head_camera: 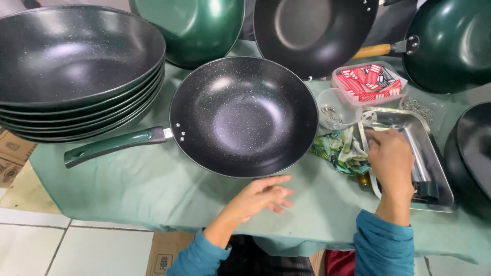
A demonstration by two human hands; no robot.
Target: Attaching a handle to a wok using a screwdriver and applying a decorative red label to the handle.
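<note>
Fingers of the left hand [261, 197] lie loosely spread, palm down, holding nothing, on the green-covered bench [153, 189] just below the rim of the speckled black wok [244, 116]. Right hand [391, 161] reaches into the steel tray [434, 148], fingers curled; whether they grip anything cannot be told.

Upright speckled black wok [244, 116], green-handled

Two bare hands [327, 176], teal-blue long sleeves [383, 243], cuffs at wrists
</note>
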